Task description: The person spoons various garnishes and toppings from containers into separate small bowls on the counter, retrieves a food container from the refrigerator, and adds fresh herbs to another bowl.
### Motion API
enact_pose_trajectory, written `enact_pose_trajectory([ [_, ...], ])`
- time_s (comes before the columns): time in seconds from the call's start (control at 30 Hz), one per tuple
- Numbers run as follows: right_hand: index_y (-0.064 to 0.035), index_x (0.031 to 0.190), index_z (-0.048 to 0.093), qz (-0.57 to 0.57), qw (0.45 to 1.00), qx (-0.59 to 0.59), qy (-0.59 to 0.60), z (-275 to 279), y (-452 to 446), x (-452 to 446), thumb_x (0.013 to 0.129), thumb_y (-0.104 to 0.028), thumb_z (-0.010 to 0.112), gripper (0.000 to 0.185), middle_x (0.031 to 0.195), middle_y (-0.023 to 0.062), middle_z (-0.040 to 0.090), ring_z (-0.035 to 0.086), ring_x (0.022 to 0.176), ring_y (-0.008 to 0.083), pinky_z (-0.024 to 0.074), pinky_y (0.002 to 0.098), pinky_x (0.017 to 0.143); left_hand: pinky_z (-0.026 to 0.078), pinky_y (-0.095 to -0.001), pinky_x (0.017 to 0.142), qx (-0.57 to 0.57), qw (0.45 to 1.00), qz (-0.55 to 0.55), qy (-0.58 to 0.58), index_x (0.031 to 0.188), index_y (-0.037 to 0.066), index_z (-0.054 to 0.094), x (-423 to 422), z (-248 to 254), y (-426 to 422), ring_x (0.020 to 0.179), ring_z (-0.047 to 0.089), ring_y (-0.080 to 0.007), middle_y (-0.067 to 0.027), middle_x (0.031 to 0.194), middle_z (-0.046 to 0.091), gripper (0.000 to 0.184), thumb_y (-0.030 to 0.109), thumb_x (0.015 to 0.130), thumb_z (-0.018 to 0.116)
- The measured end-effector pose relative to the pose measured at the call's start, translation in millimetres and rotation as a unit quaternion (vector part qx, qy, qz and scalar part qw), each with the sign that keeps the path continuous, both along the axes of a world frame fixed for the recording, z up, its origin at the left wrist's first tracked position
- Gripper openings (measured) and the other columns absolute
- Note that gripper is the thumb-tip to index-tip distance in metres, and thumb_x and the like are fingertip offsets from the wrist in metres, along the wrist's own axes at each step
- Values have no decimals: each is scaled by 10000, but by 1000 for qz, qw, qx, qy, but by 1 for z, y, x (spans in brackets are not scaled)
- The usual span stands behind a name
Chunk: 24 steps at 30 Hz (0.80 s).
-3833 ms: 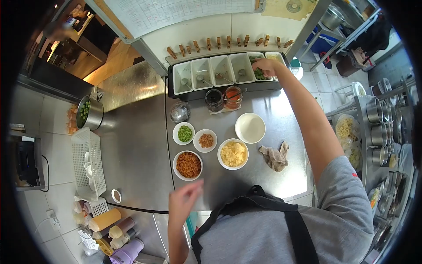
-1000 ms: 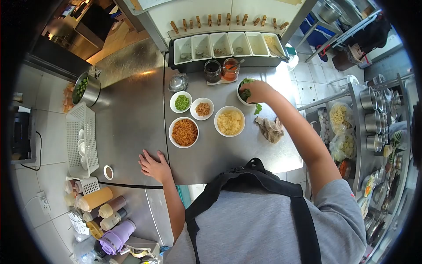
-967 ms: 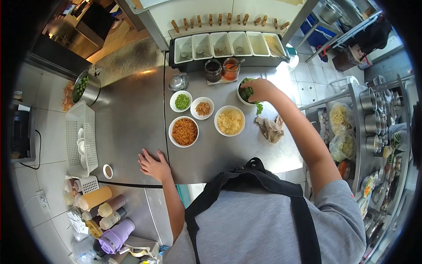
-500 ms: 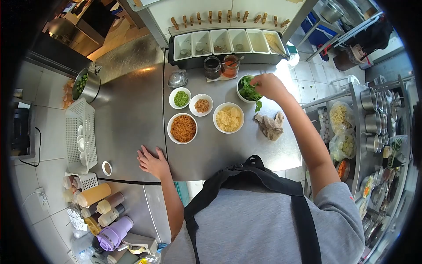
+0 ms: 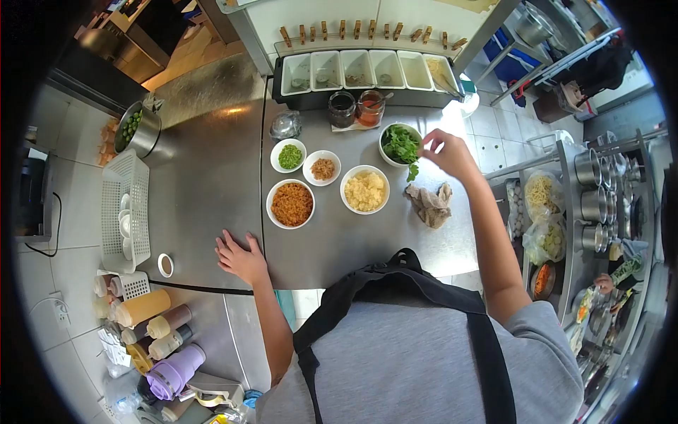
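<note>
My left hand (image 5: 241,258) lies flat on the steel counter with its fingers spread, holding nothing. Just right of the bowl of green leaves (image 5: 400,144), my right hand (image 5: 446,153) hovers with thumb and forefinger curved toward each other; whether anything small is between them is too fine to tell. A leaf sprig hangs over that bowl's lower rim. Nearby stand a bowl of pale yellow food (image 5: 365,191), a bowl of reddish-brown crumbly food (image 5: 290,203), a small bowl of chopped greens (image 5: 289,156) and a small bowl of brown bits (image 5: 323,169). A crumpled cloth (image 5: 429,205) lies below my right hand.
White bins (image 5: 355,69) line the counter's back, with two jars (image 5: 342,109) before them. A wrapped bundle (image 5: 286,126) sits left of the jars. At left are a metal pot (image 5: 147,133), white basket (image 5: 126,212) and squeeze bottles (image 5: 143,308). Another person's hand (image 5: 604,283) shows at the right shelves.
The green leaves have gone from a back bin into the white bowl. My right hand has drawn back rightward from that bowl. My left hand has come down onto the counter.
</note>
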State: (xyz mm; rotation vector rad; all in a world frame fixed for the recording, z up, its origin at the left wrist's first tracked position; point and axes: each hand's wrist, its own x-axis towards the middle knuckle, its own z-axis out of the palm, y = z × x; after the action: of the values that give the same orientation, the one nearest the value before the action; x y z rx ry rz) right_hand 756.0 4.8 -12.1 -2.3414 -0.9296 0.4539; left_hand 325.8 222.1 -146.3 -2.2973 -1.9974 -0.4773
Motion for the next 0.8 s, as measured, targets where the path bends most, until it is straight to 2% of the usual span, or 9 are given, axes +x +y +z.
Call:
enact_pose_trajectory([
  [0.17, -79, 851, 700, 49, 998, -26, 6, -29, -8, -29, 688, -201, 798, 227, 733, 90, 704, 685, 683, 228, 538, 348, 670, 194, -571, 1121, -5, 1000, 2, 4, 1435, 134, 418, 0, 0, 0, 1375, 310, -366, -155, 1481, 370, 627, 457, 913, 543],
  [0.3, -64, 790, 722, -13, 991, 116, -60, -28, 14, -28, 732, -135, 730, 92, 728, 95, 703, 687, 665, 229, 545, 341, 643, 185, -575, 1123, -8, 1000, 1, 0, 1435, 136, 420, -1, 0, 0, 1378, 305, -369, -155, 1486, 366, 628, 471, 915, 532],
  [0.4, -117, 774, 736, -8, 992, 47, -118, -38, 29, -24, 718, -142, 714, 65, 743, 91, 699, 671, 662, 285, 547, 365, 636, 182, -578, 1123, -6, 1000, -1, -5, 1436, 140, 419, -1, -1, 1, 1379, 304, -371, -155, 1487, 363, 630, 478, 915, 527],
  [0.43, -122, 828, 747, 17, 988, -28, -152, -50, 33, -24, 743, -145, 719, 93, 755, 78, 703, 673, 676, 247, 537, 352, 647, 182, -578, 1123, -3, 1000, -3, -8, 1436, 140, 419, -1, -1, 1, 1379, 304, -371, -155, 1487, 363, 630, 478, 915, 527],
  [0.53, -126, 856, 748, 69, 982, -40, -172, -55, 31, -28, 769, -129, 696, 101, 754, 85, 699, 664, 680, 241, 535, 350, 663, 181, -576, 1124, -2, 1000, 3, 0, 1438, 142, 416, 0, -1, 2, 1381, 301, -371, -154, 1487, 365, 630, 477, 916, 526],
  [0.63, -109, 932, 733, 33, 975, 150, -162, -23, 8, -38, 822, -113, 653, 136, 826, 106, 695, 633, 670, 254, 528, 356, 663, 181, -576, 1125, -10, 1000, 3, 3, 1441, 144, 410, -3, -2, -1, 1380, 303, -373, -152, 1487, 365, 630, 476, 918, 522],
  [0.7, -94, 922, 724, -40, 989, 66, -126, 11, -16, -55, 794, -143, 696, 140, 776, 95, 672, 633, 687, 247, 525, 347, 665, 182, -576, 1125, -10, 1000, -3, -1, 1442, 144, 407, -2, -1, 0, 1379, 305, -375, -152, 1488, 365, 626, 473, 921, 519],
  [0.77, -112, 886, 710, -4, 992, -87, -95, 4, -49, -69, 767, -213, 732, 158, 809, 82, 643, 647, 835, 292, 529, 391, 733, 183, -577, 1124, -8, 1000, -4, 2, 1442, 143, 405, -1, -2, 2, 1379, 305, -376, -154, 1488, 364, 623, 469, 923, 517],
  [0.8, -124, 904, 705, 81, 988, -42, -126, -15, -74, -74, 754, -214, 743, 179, 878, 93, 633, 636, 865, 308, 527, 402, 747, 184, -578, 1123, -5, 1000, -3, 6, 1442, 143, 403, -2, -2, 1, 1379, 305, -377, -156, 1488, 362, 620, 466, 925, 515],
])
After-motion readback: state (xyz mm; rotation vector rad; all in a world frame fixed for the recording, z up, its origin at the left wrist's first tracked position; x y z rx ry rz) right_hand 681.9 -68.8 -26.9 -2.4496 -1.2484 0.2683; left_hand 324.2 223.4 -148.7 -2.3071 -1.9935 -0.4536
